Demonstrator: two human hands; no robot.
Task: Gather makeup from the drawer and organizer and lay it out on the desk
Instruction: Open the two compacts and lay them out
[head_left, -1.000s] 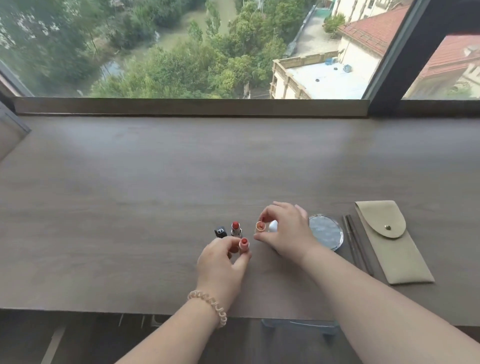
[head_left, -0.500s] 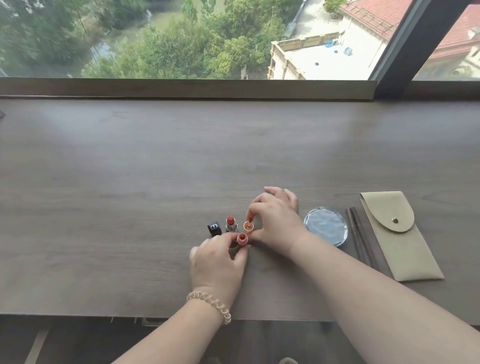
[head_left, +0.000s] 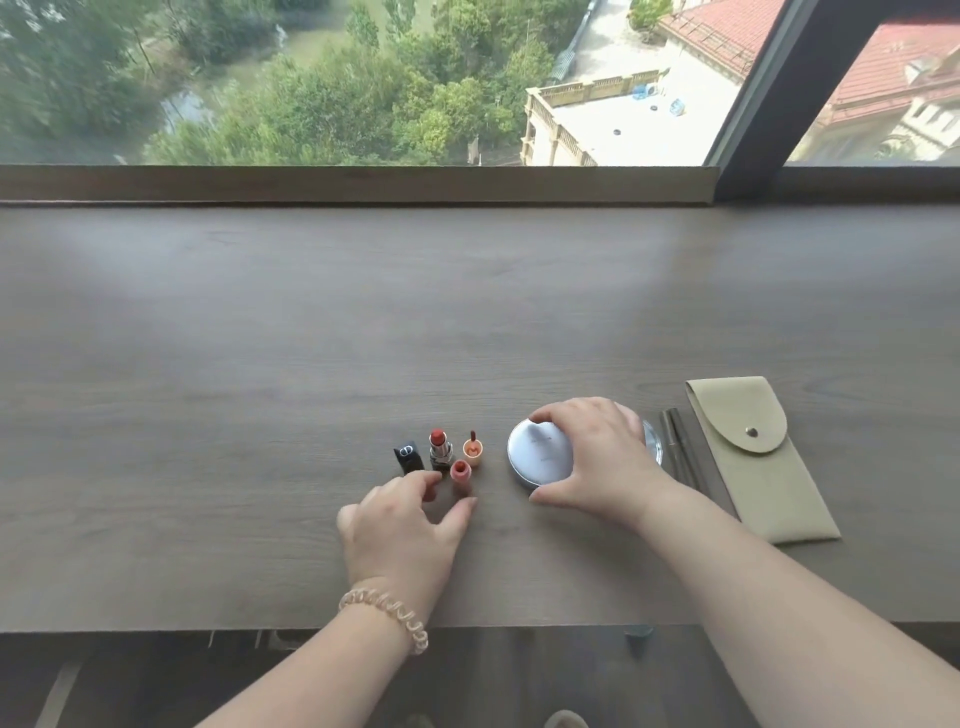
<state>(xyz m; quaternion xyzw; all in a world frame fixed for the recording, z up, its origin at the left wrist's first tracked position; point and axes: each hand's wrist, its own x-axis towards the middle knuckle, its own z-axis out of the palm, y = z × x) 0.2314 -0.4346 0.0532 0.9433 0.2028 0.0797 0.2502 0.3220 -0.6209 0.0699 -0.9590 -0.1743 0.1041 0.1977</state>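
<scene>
1. My right hand (head_left: 597, 462) grips the round white compact (head_left: 537, 453), fingers on its far rim, thumb on its near rim.
2. My left hand (head_left: 400, 525) rests loosely spread and holds nothing, just behind the pink lipstick (head_left: 461, 475).
3. An open red lipstick (head_left: 439, 448), a black cap (head_left: 407, 457) and an orange lip tube (head_left: 472, 451) stand near the bench's (head_left: 260, 364) front edge.
4. A beige pouch (head_left: 753, 457) lies toward the right end.

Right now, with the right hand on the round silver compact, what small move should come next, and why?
Probably set the round silver compact flat between the small lipsticks and the slim dark pencils. The right hand grips its rim, and it seems to overlap the round mirror behind.
</scene>
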